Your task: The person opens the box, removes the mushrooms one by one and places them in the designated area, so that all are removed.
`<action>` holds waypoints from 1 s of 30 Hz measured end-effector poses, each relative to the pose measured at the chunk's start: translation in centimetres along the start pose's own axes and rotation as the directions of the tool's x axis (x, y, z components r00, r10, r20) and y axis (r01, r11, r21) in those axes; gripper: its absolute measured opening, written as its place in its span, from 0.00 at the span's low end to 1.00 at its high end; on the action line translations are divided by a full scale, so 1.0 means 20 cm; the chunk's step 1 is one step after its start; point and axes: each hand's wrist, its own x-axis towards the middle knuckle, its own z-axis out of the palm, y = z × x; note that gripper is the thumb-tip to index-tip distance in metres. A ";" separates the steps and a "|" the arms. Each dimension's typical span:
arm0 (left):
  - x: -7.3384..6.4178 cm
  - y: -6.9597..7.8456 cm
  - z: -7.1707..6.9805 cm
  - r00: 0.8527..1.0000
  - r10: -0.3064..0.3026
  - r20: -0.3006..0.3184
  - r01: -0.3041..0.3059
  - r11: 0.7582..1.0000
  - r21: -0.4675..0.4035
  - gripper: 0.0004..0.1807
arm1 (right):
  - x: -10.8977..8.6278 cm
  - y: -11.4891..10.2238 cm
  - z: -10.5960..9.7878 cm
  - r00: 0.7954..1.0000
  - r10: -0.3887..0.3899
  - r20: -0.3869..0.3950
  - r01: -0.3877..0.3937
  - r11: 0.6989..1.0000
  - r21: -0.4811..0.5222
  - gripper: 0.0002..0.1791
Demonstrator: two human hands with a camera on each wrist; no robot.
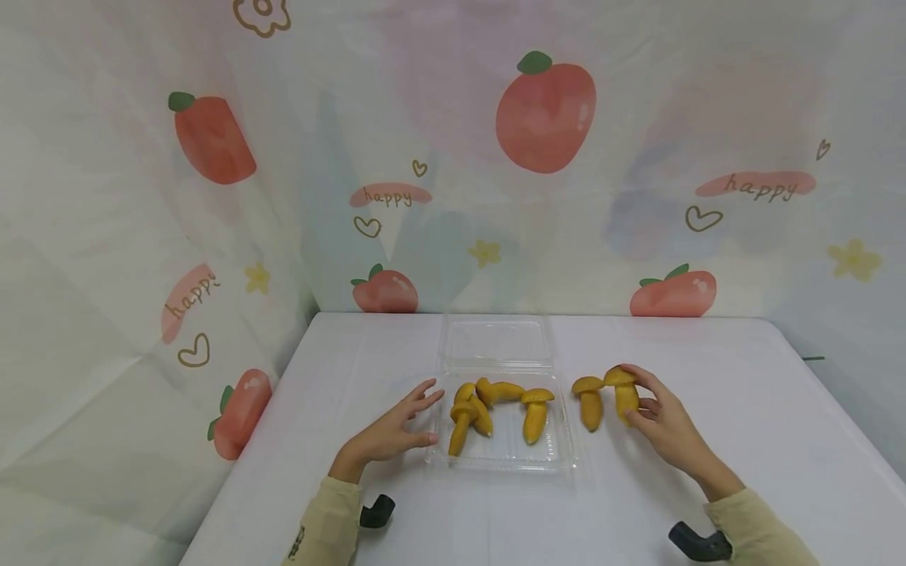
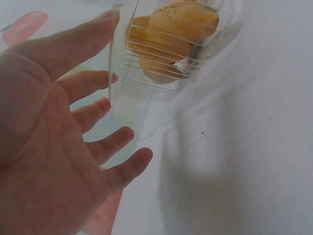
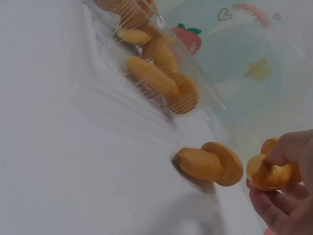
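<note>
A clear plastic clamshell box (image 1: 506, 456) lies with its lid folded back, holding several yellow-brown mushrooms (image 1: 535, 417). At its left wall is my left hand (image 1: 385, 431), fingers spread and thumb at the rim; the left wrist view shows the fingertips right by the plastic. To the right of the box my right hand (image 1: 661, 420) pinches a mushroom (image 1: 623, 397) between thumb and fingers, its cap upward. Close beside it, another mushroom (image 1: 589, 405) lies on the table, also seen in the right wrist view as a loose mushroom (image 3: 205, 164).
The box's lid (image 1: 498, 342) lies flat toward the back. A white cloth covers the table (image 1: 495, 519), and a printed curtain (image 1: 453, 118) hangs behind and to the left. Black curved pieces (image 1: 697, 542) show by both sleeves.
</note>
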 end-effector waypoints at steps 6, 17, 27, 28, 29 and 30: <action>0.00 0.00 0.00 1.000 0.008 0.001 -0.008 1.000 0.007 0.41 | 0.00 0.06 0.00 1.000 0.021 -0.013 -0.020 1.000 0.012 0.39; -0.01 0.01 -0.01 1.000 0.003 0.001 -0.003 1.000 0.003 0.41 | -0.01 0.15 -0.01 0.996 0.086 0.005 -0.086 0.995 -0.042 0.39; 0.00 0.00 0.00 1.000 0.002 0.004 -0.002 1.000 0.012 0.41 | -0.01 0.17 0.02 0.987 0.159 0.020 -0.156 0.983 -0.096 0.40; 0.00 0.00 0.00 1.000 0.002 0.004 -0.002 1.000 0.013 0.41 | -0.01 0.17 0.02 0.986 0.164 0.021 -0.161 0.982 -0.102 0.40; 0.00 0.01 0.00 1.000 0.002 0.004 -0.002 1.000 0.013 0.41 | -0.01 0.17 0.02 0.985 0.173 0.022 -0.169 0.980 -0.108 0.40; 0.00 0.01 0.00 1.000 0.004 0.004 -0.004 1.000 0.015 0.41 | -0.01 0.17 0.02 0.983 0.181 0.023 -0.177 0.977 -0.120 0.40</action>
